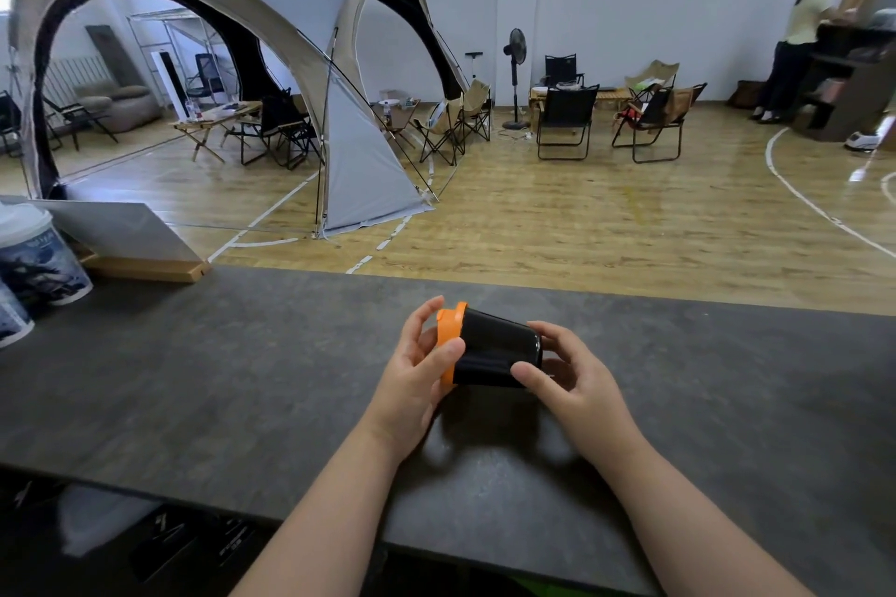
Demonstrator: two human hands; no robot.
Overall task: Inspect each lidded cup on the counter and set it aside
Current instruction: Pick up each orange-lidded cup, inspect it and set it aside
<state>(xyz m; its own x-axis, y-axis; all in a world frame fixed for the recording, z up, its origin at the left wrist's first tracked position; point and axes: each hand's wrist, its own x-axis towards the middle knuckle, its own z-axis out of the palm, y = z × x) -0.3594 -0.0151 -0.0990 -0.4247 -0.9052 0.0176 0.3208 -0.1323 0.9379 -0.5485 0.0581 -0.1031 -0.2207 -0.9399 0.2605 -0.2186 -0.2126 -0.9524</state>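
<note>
Dark counter [194, 378], left hand [417, 368] gripping sideways black cup [494, 349], right hand [572, 378] cradling base

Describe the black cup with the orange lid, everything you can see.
The black cup is glossy, plastic-looking and tapered, with an orange lid fitted on. It is held sideways over the dark counter, lid to the left, base to the right. The left hand grips the lid end; the right hand holds the base end.
</note>
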